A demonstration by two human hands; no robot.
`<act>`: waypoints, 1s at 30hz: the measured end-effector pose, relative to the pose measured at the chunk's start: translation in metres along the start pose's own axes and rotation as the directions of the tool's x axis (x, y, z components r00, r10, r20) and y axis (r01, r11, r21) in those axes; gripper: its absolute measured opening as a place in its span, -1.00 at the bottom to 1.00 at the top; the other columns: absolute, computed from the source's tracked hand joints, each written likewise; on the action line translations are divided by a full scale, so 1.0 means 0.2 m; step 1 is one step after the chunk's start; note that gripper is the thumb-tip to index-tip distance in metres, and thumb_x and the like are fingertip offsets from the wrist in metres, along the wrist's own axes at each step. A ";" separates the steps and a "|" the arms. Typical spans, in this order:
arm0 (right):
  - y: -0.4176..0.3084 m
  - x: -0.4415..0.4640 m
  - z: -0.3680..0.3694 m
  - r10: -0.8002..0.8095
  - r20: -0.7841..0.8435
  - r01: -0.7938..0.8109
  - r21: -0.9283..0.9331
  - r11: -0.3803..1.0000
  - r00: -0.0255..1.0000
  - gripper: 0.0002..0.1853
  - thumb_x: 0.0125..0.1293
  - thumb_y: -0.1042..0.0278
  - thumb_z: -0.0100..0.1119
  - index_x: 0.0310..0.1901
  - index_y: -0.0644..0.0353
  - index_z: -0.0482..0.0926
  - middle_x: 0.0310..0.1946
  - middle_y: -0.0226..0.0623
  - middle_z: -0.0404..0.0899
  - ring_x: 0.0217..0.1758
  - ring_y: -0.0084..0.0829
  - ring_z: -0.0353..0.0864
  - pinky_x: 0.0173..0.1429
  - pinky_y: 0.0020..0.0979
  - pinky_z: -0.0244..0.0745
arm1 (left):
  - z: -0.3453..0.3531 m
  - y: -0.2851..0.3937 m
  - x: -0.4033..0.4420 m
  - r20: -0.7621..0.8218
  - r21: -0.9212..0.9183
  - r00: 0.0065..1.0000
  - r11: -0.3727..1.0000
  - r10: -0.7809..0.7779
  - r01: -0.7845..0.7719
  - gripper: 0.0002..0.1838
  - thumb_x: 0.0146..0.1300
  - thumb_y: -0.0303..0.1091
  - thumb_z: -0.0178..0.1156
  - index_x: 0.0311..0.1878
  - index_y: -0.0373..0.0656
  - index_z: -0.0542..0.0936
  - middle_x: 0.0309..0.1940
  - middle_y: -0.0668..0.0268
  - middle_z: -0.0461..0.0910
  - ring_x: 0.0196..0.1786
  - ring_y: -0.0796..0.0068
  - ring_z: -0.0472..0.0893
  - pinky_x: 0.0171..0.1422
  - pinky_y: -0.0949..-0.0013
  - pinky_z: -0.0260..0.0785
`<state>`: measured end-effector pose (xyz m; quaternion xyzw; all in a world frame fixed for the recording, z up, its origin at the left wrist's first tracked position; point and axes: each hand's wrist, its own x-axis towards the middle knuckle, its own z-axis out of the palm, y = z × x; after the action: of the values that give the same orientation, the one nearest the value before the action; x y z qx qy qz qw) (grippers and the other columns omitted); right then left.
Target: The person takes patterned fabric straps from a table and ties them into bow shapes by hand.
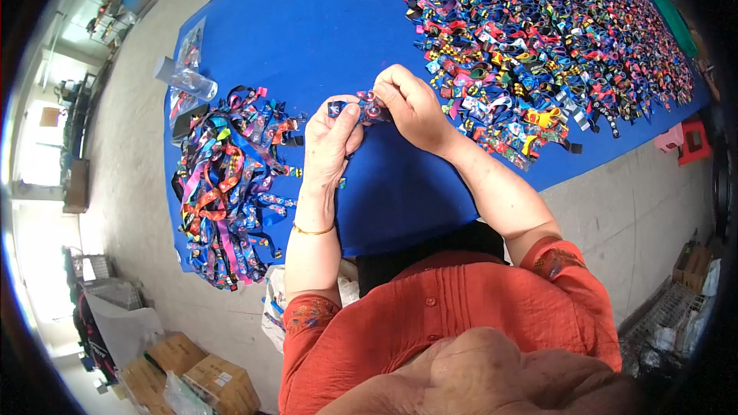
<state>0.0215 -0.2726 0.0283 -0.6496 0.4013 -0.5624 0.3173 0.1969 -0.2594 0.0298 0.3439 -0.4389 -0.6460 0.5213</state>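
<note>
Between my two hands is a short printed ribbon strap (371, 107), dark with red and white patterning. My left hand (329, 141) pinches its left part, thumb pressed on top. The fingers of my right hand (413, 110) are closed on its right end. Both hands are above the near part of the blue table cover (307, 23). Left of my left hand lies a tangled pile of colourful printed ribbon straps (231, 177), some ends trailing toward my wrist. Beyond my right hand, many looped printed straps (530, 46) lie in dense rows.
A clear plastic bottle (192, 83) lies at the table's left side near a plastic bag (190, 46). Beneath the table's near edge is a white bag (274, 307). Cardboard boxes (219, 384) stand on the floor at lower left. A red stool (694, 141) is by the right edge.
</note>
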 end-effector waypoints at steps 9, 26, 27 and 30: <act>-0.01 0.03 -0.05 -0.147 0.264 0.128 0.088 0.988 0.953 -0.80 0.43 0.37 0.25 0.01 0.23 0.67 -0.11 -0.34 0.59 -0.04 -0.53 0.57 0.04 -0.47 0.49 | 0.01 0.00 -0.02 0.070 0.195 0.987 0.972 -0.145 0.129 -0.95 0.44 -0.47 0.26 -0.20 -0.19 0.62 -0.53 0.59 0.42 -0.57 0.83 0.24 -0.51 0.60 -0.01; 0.04 0.04 -0.06 0.143 0.210 -0.214 0.367 0.905 0.967 -0.84 0.53 0.38 0.11 -0.07 0.26 0.63 -0.07 -0.44 0.61 0.01 -0.65 0.52 0.12 -0.51 0.44 | -0.01 -0.01 -0.01 -0.006 -0.005 1.000 1.000 -0.018 0.018 -0.85 0.44 -0.42 0.28 -0.04 -0.28 0.73 -0.53 0.50 0.52 -0.58 0.76 0.30 -0.49 0.58 0.06; 0.02 0.04 -0.07 0.185 0.209 -0.255 0.383 0.888 0.960 -0.82 0.53 0.39 0.10 0.01 0.27 0.59 -0.09 -0.44 0.61 -0.03 -0.70 0.53 0.07 -0.57 0.45 | -0.03 0.00 0.01 -0.015 -0.035 1.000 0.999 -0.019 0.018 -0.79 0.46 -0.42 0.26 0.05 -0.33 0.70 -0.51 0.48 0.55 -0.59 0.75 0.29 -0.49 0.60 0.07; 0.05 0.03 -0.07 0.184 0.305 -0.290 0.349 0.891 0.934 -0.79 0.50 0.41 0.13 0.07 0.27 0.56 -0.13 -0.46 0.61 -0.08 -0.74 0.55 0.03 -0.61 0.46 | -0.03 0.01 0.01 -0.036 -0.020 0.999 1.000 -0.022 0.022 -0.78 0.47 -0.41 0.25 0.04 -0.35 0.70 -0.49 0.46 0.58 -0.57 0.77 0.31 -0.49 0.61 0.08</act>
<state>0.0061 -0.2815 0.0242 -0.5884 0.3129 -0.4958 0.5568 0.2020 -0.2624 0.0296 0.3553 -0.4193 -0.6496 0.5253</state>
